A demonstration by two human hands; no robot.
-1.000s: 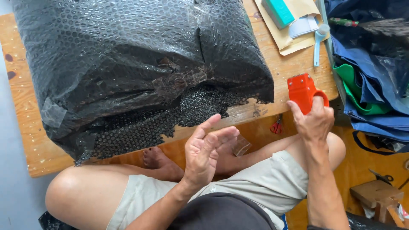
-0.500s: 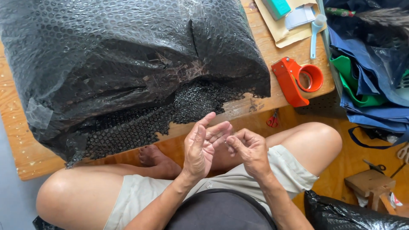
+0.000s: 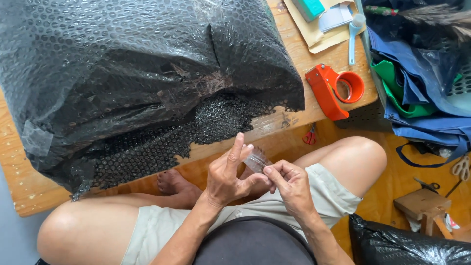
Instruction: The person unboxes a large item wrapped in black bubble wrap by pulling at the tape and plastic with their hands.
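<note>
- The left hand (image 3: pixel 226 177) and right hand (image 3: pixel 290 185) meet over the lap, at six o'clock from the parcel; the fingers (image 3: pixel 269 172) of both pinch a short strip of clear tape (image 3: pixel 256 160) between them.
- A bulky parcel in glossy black bubble wrap (image 3: pixel 142 73), dimpled all over, covers most of the wooden counter (image 3: pixel 14 191).
- An orange tape dispenser (image 3: pixel 334 88) lies at the counter's three o'clock edge.
- Small red scissors (image 3: pixel 309 136) lie on the floor below.

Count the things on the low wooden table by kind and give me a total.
Black bubble-wrapped bundle: 1
Orange tape dispenser: 1
Brown envelope: 1
Teal box: 1
Pale blue scoop: 1
Pale card: 1
Total: 6
</note>
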